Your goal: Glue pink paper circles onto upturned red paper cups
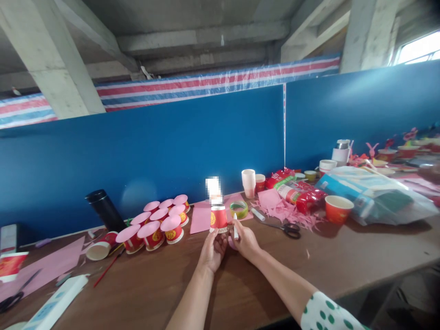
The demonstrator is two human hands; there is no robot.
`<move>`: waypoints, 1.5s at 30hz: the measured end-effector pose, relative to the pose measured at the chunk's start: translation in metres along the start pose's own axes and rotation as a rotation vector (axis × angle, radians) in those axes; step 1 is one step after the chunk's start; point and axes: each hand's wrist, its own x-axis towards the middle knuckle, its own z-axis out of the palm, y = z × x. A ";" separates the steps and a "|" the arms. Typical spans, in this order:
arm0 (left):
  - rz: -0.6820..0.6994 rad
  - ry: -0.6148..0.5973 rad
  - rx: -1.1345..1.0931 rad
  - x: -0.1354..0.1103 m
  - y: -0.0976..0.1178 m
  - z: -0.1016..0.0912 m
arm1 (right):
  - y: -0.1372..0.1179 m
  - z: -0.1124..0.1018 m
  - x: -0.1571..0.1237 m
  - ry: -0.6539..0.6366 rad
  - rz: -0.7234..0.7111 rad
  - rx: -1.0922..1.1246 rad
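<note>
The left hand (213,252) has its fingers at the lower edge of a red cup (218,221), which stands upside down over the bench (154,288); I can't tell whether they grip it or merely touch it; the right hand (245,244), just beside it, has its fingers clamped on a white stick (235,228), pointing upward; a pink disc (232,243) shows partly beneath that hand.

A little farther off to the right lie black-handled scissors (291,230); to the left, several red cups with pink tops (154,241) stand grouped together; behind the held-at cup is pink paper (200,217), with a roll of tape (240,214) on it; farther back are a black bottle (105,211) and white cups (248,183), before a blue partition (213,137).
</note>
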 end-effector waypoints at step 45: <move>0.026 -0.048 0.053 0.003 -0.005 -0.004 | -0.016 -0.012 0.000 0.303 -0.231 0.262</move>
